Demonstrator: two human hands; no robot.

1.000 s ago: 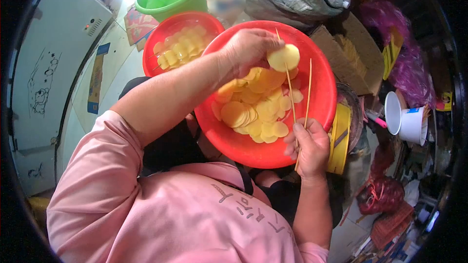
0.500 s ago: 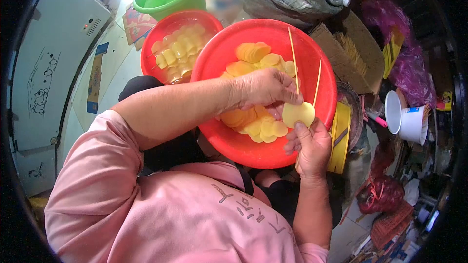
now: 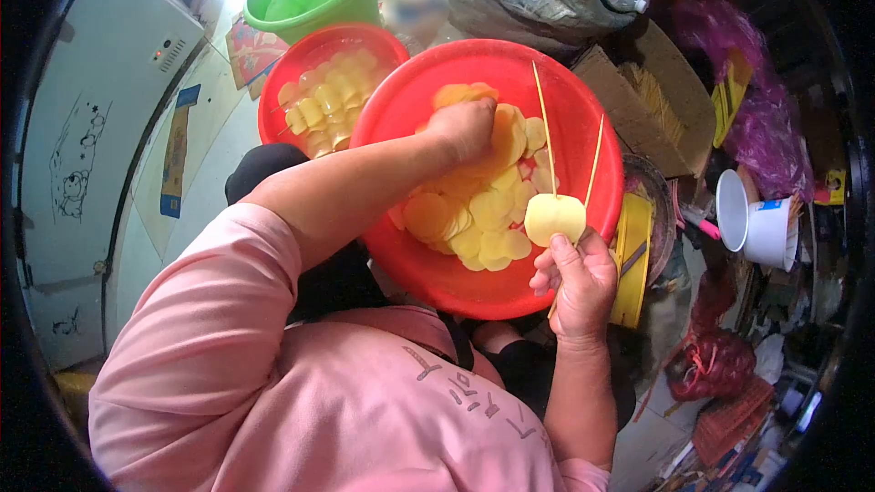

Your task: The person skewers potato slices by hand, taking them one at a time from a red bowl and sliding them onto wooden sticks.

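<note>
Two thin wooden skewers (image 3: 544, 128) pass up through a round pale-yellow potato slice (image 3: 554, 217). My right hand (image 3: 583, 278) grips them from below, its thumb pressed against the lower edge of the slice. Thin round potato slices (image 3: 492, 210) lie in overlapping piles inside a large red basin (image 3: 401, 269). Over the upper left of these piles, my left hand (image 3: 465, 130) is closed, knuckles up. Its fingertips are mostly hidden, and what they hold cannot be made out. More orange-tinted slices (image 3: 463, 93) show just beyond it.
A smaller red basin (image 3: 271, 96) with skewered slices in liquid stands at the upper left, beside a green tub (image 3: 314, 0). A sack of plastic bottles (image 3: 519, 9) lies behind. Right of the large basin are a cardboard box with skewers (image 3: 638, 82) and white tubs (image 3: 770, 232).
My left hand has left the slice on the skewers and moved left into the piles in the basin. My right hand still holds the skewers, nearly in the same place.
</note>
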